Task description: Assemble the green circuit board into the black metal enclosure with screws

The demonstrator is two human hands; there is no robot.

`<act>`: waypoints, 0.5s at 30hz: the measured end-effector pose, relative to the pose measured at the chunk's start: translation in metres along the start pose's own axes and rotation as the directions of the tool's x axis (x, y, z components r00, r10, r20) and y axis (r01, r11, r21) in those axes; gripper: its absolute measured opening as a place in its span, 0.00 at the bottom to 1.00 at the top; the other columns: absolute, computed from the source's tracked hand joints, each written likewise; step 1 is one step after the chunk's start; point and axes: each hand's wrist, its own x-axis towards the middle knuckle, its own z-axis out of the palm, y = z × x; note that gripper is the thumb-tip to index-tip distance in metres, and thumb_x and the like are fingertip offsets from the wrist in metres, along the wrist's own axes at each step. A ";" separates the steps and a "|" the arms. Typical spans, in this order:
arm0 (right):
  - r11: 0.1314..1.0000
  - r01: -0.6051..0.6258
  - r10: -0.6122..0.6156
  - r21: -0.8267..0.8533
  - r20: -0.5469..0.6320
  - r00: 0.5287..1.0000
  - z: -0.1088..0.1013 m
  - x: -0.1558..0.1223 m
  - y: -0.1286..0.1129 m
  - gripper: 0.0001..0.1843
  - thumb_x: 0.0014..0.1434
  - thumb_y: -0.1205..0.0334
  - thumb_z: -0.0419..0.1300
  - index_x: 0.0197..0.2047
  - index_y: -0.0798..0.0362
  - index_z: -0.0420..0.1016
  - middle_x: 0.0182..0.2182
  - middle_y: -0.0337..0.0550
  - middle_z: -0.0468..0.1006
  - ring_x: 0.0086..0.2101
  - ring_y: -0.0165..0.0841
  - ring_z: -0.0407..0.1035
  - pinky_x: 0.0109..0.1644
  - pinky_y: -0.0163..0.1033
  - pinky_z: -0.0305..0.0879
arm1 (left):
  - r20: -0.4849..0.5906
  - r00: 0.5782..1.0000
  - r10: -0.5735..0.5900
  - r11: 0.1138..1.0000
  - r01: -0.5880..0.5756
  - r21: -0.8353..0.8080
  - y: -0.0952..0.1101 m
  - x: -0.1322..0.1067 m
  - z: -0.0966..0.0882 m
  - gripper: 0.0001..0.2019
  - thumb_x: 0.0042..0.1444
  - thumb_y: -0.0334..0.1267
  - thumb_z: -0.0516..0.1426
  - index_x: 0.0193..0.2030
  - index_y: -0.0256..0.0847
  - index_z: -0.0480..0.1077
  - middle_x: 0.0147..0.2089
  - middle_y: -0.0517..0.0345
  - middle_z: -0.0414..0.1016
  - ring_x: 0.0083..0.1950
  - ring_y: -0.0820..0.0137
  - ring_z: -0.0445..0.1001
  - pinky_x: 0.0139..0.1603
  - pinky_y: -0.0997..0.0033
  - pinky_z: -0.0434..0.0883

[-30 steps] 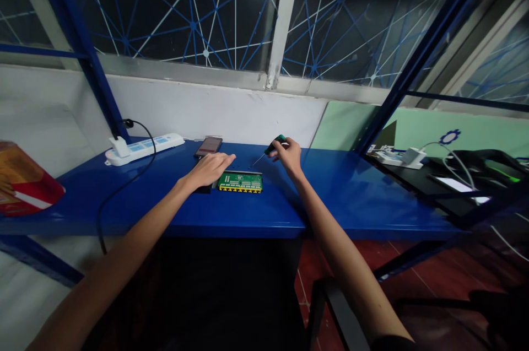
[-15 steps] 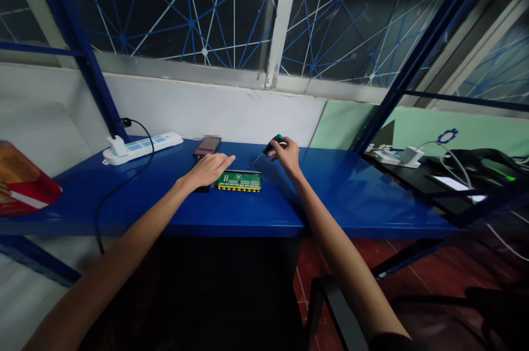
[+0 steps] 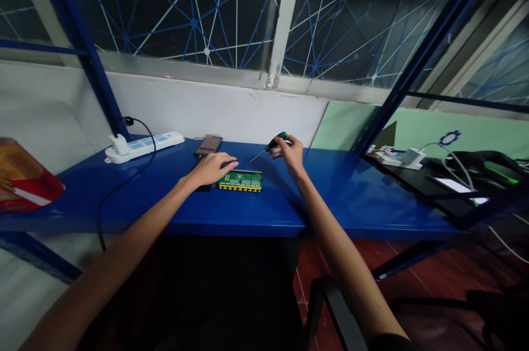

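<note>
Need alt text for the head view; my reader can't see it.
The right hand holds a green-and-black screwdriver, shaft angled down toward a blue table near a green circuit board. The left hand is by the board's left end; a phone and white power strip lie farther back.

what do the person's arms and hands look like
The left hand and right hand are bare: no gloves or watch show. A dark sleeve shows high on the right arm; none is visible on the left arm.
</note>
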 end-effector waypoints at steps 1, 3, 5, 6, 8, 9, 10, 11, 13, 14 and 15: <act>1.000 -0.007 0.007 0.019 0.012 1.000 0.001 -0.001 -0.002 0.12 0.52 0.55 0.62 0.31 0.53 0.65 0.20 0.41 0.77 0.20 0.34 0.75 0.20 0.34 0.70 | -0.016 1.000 -0.002 1.000 0.002 -0.001 0.000 0.000 0.001 0.22 0.64 0.52 0.49 0.52 0.42 0.75 0.52 0.49 0.77 0.51 0.60 0.74 0.52 0.59 0.70; 0.998 -0.019 0.017 0.060 0.039 0.999 0.003 -0.003 -0.004 0.13 0.52 0.54 0.63 0.32 0.53 0.65 0.20 0.40 0.76 0.21 0.34 0.75 0.20 0.34 0.70 | -0.052 0.999 -0.009 1.000 0.009 -0.009 0.000 0.000 0.003 0.19 0.62 0.50 0.52 0.51 0.43 0.76 0.51 0.49 0.78 0.50 0.60 0.75 0.51 0.59 0.70; 0.995 -0.031 0.024 0.097 0.068 0.997 0.004 -0.004 -0.006 0.14 0.51 0.53 0.63 0.32 0.53 0.65 0.20 0.39 0.76 0.21 0.34 0.75 0.21 0.34 0.71 | -0.089 0.996 -0.016 1.000 0.014 -0.023 0.000 0.000 0.005 0.18 0.61 0.50 0.54 0.48 0.43 0.77 0.49 0.50 0.79 0.49 0.60 0.75 0.51 0.59 0.71; 0.993 -0.038 0.029 0.114 0.081 0.996 0.005 -0.005 -0.006 0.14 0.51 0.53 0.64 0.33 0.53 0.65 0.19 0.39 0.75 0.21 0.34 0.75 0.21 0.34 0.71 | -0.103 0.994 -0.020 0.999 0.017 -0.030 0.001 0.000 0.005 0.17 0.60 0.50 0.55 0.47 0.43 0.78 0.48 0.50 0.79 0.48 0.60 0.75 0.51 0.59 0.71; 0.988 -0.050 0.035 0.144 0.105 0.994 0.006 -0.005 -0.007 0.15 0.51 0.53 0.64 0.32 0.53 0.65 0.19 0.39 0.76 0.22 0.35 0.76 0.22 0.34 0.71 | -0.118 0.993 -0.027 0.999 0.023 -0.041 0.001 0.000 0.006 0.17 0.58 0.50 0.56 0.46 0.43 0.78 0.46 0.50 0.80 0.48 0.60 0.75 0.50 0.58 0.71; 0.986 -0.053 0.035 0.159 0.114 0.993 0.007 -0.006 -0.008 0.15 0.51 0.53 0.64 0.32 0.53 0.66 0.20 0.40 0.76 0.22 0.35 0.76 0.22 0.35 0.71 | -0.121 0.992 -0.030 0.999 0.025 -0.045 0.002 0.000 0.006 0.17 0.58 0.50 0.57 0.45 0.43 0.79 0.46 0.49 0.80 0.47 0.60 0.76 0.50 0.58 0.71; 0.983 -0.055 0.034 0.173 0.122 0.992 0.007 -0.006 -0.008 0.15 0.51 0.53 0.64 0.32 0.53 0.66 0.20 0.40 0.76 0.22 0.35 0.76 0.22 0.35 0.71 | -0.120 0.992 -0.031 0.998 0.025 -0.050 0.003 0.000 0.007 0.17 0.57 0.50 0.58 0.45 0.42 0.79 0.45 0.49 0.80 0.47 0.59 0.76 0.49 0.58 0.71; 0.981 -0.056 0.032 0.183 0.128 0.991 0.008 -0.006 -0.009 0.15 0.51 0.53 0.64 0.32 0.53 0.66 0.20 0.40 0.76 0.22 0.35 0.76 0.22 0.35 0.71 | -0.117 0.993 -0.031 0.998 0.024 -0.056 0.003 0.000 0.007 0.17 0.57 0.51 0.58 0.45 0.42 0.79 0.45 0.49 0.80 0.46 0.59 0.76 0.49 0.58 0.72; 0.980 -0.056 0.029 0.192 0.141 0.990 0.008 -0.007 -0.009 0.15 0.51 0.52 0.64 0.32 0.53 0.66 0.20 0.40 0.77 0.23 0.35 0.76 0.22 0.34 0.71 | -0.112 0.993 -0.031 0.997 0.023 -0.074 0.004 0.001 0.007 0.17 0.56 0.51 0.58 0.44 0.43 0.79 0.44 0.50 0.80 0.45 0.60 0.76 0.48 0.57 0.72; 0.980 -0.057 0.028 0.191 0.148 0.989 0.009 -0.007 -0.009 0.15 0.51 0.52 0.64 0.32 0.53 0.66 0.21 0.41 0.77 0.23 0.34 0.76 0.22 0.34 0.72 | -0.108 0.994 -0.032 0.996 0.023 -0.085 0.005 0.001 0.008 0.17 0.56 0.51 0.58 0.44 0.43 0.79 0.44 0.50 0.80 0.45 0.60 0.77 0.48 0.58 0.73; 0.980 -0.058 0.028 0.189 0.154 0.988 0.009 -0.007 -0.009 0.15 0.52 0.52 0.64 0.32 0.53 0.66 0.21 0.41 0.77 0.23 0.34 0.76 0.22 0.34 0.72 | -0.106 0.994 -0.033 0.995 0.023 -0.095 0.005 0.001 0.008 0.17 0.57 0.52 0.58 0.44 0.43 0.79 0.44 0.50 0.80 0.45 0.60 0.77 0.48 0.58 0.73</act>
